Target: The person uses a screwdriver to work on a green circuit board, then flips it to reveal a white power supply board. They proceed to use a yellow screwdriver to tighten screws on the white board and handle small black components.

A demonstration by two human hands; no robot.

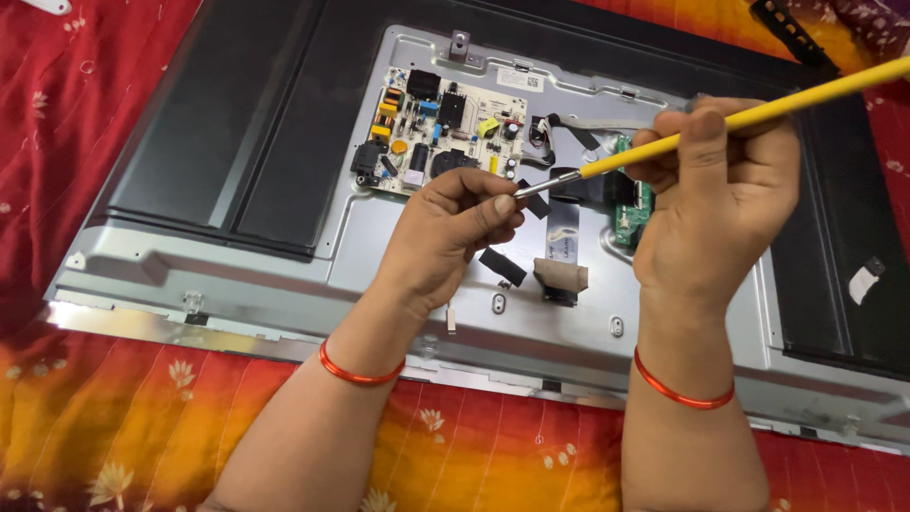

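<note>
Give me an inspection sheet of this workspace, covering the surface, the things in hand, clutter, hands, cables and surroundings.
Surface: red and orange flowered cloth under an opened flat panel's metal back.
Job's things: yellow-handled brush with a metal ferrule; pale circuit board with mixed components; small green board, partly hidden behind the right hand.
Clutter: black tape pieces on the metal; a dark strip on the cloth at top right.
Hands: left hand pinches the brush's tip end; right hand grips the handle; red bangle on each wrist.
Cables: flat grey ribbon cable running down the plate; more ribbon near the green board.
Surroundings: nothing seen beyond the cloth.
</note>
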